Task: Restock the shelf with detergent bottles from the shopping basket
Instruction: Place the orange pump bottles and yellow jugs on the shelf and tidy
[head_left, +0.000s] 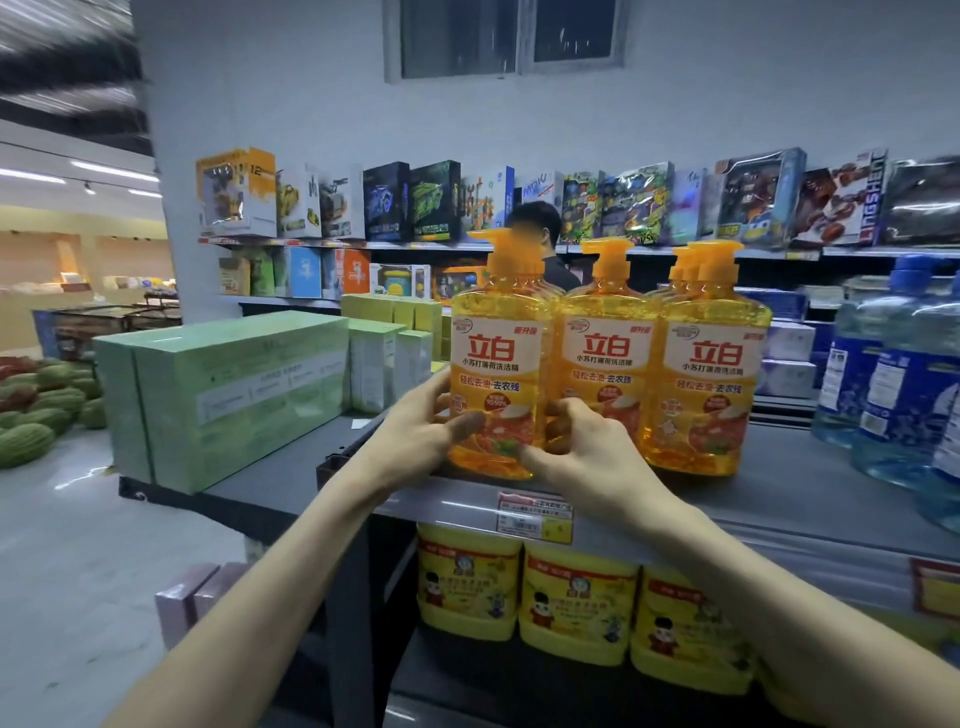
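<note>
Three rows of orange pump-top detergent bottles stand on the grey top shelf (779, 493). The leftmost front bottle (496, 358) is held low down from both sides. My left hand (421, 431) grips its left side, thumb across the front label. My right hand (582, 452) grips its right lower edge, fingers curled between it and the middle bottle (605, 353). The right bottle (714, 364) stands untouched. The shopping basket is out of view.
Green boxes (223, 384) fill the shelf to the left. Large blue water jugs (898, 379) stand at the right. Yellow tubs (576, 603) sit on the shelf below. A person stands behind the bottles, before a toy shelf (519, 208). Watermelons (36, 415) lie far left.
</note>
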